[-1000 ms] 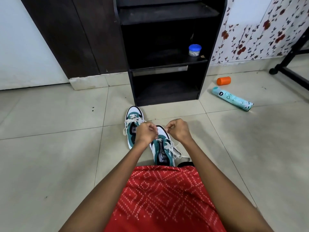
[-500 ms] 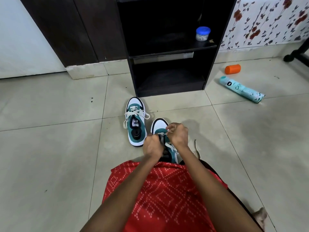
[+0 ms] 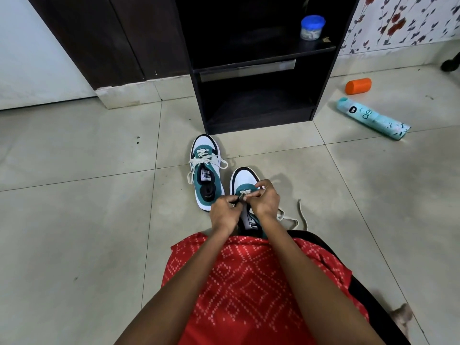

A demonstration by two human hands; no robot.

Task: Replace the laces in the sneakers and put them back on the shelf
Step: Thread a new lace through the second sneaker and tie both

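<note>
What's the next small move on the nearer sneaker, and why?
Probably draw the lace through the next eyelet: left hand and right hand pinch it over the nearer sneaker, slack trails on the floor, and the farther sneaker looks laced.

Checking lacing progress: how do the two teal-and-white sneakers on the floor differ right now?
The farther teal-and-white sneaker sits untouched; the nearer sneaker has the left hand and right hand pinching its white lace. The farther sneaker's lace ends droop at both sides; the nearer sneaker's trails across the tiles to its right. Both point toes toward the dark shelf.
</note>
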